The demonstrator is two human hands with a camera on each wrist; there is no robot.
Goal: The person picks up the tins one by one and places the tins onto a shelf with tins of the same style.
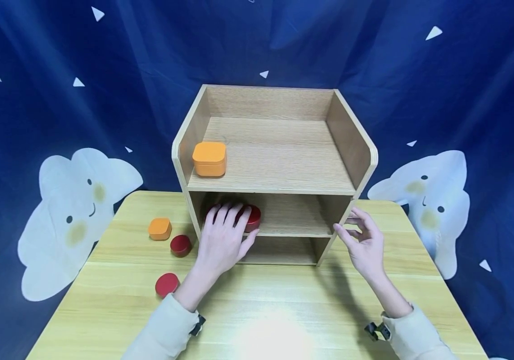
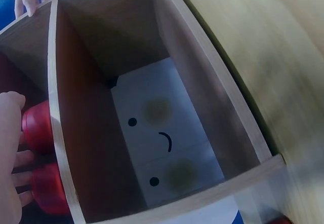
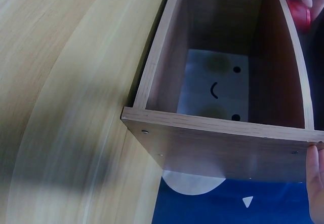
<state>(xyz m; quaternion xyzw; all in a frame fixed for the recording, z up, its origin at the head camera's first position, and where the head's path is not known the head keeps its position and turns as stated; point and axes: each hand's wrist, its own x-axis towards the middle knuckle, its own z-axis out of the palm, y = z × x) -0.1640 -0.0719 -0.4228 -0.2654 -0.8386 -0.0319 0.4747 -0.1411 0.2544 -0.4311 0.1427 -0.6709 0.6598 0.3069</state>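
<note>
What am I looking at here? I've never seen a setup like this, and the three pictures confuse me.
There's no robot: a person works with two bare hands, a left hand and a right hand. The wide picture comes from a camera on the head; the other two from a camera on each wrist. On the table stands a shelf, with an orange box on its top board. To the shelf's left lie another orange box and two red tins. The left hand reaches into the middle compartment, at two more red tins; whether it grips one, I can't tell. The right hand touches the shelf's right side.
</note>
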